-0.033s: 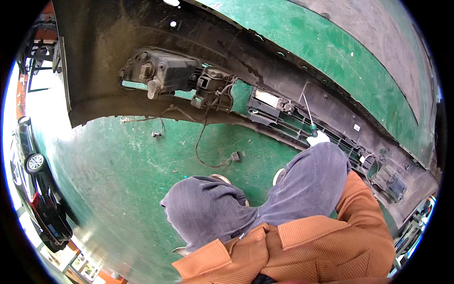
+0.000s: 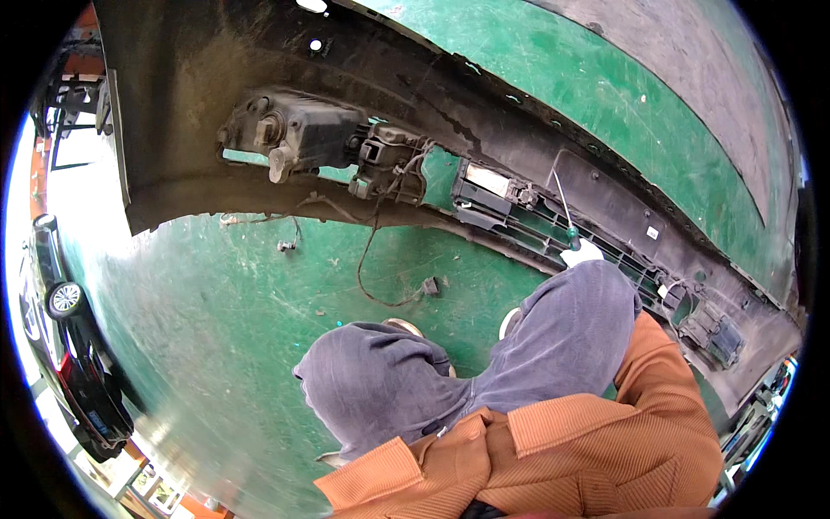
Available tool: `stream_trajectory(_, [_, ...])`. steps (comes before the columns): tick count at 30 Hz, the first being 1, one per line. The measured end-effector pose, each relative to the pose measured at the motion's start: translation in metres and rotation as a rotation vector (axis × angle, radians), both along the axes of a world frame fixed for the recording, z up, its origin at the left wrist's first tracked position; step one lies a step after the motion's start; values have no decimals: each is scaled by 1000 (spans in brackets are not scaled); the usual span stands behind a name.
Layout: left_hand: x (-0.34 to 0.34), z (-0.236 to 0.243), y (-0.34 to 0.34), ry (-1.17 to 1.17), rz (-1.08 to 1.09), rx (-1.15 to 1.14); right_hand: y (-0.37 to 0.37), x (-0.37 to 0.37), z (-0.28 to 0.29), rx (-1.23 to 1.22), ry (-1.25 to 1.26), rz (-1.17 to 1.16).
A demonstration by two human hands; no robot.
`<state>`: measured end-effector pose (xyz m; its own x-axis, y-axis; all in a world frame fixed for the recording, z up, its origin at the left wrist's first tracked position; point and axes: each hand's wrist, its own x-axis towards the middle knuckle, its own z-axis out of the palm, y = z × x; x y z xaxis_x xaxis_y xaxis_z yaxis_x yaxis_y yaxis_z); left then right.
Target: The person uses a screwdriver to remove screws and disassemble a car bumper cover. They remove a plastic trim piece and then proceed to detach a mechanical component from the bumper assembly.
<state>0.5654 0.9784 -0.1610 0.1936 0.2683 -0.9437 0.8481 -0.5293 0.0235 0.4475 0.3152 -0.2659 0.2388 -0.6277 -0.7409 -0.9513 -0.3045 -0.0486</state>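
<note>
A white glove covers my right hand, which shows just beyond my right knee. Its fingers are closed on the green handle of a screwdriver, and my knee hides part of the hand. The screwdriver's thin shaft slants up and left over the inner face of a large dark car bumper. Beside the hand runs the bumper's black slatted grille. Left of the shaft sits a black module with a pale label. My left hand is out of sight.
Lamp housings are mounted on the bumper's left part. A cable with a connector hangs onto the green floor. Another lamp unit sits at the bumper's right end. A black car stands far left.
</note>
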Motion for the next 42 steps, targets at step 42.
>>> stream_trajectory(42, [282, 55, -320, -1115, -1149, -654, 12, -7, 2, 101, -259, -213])
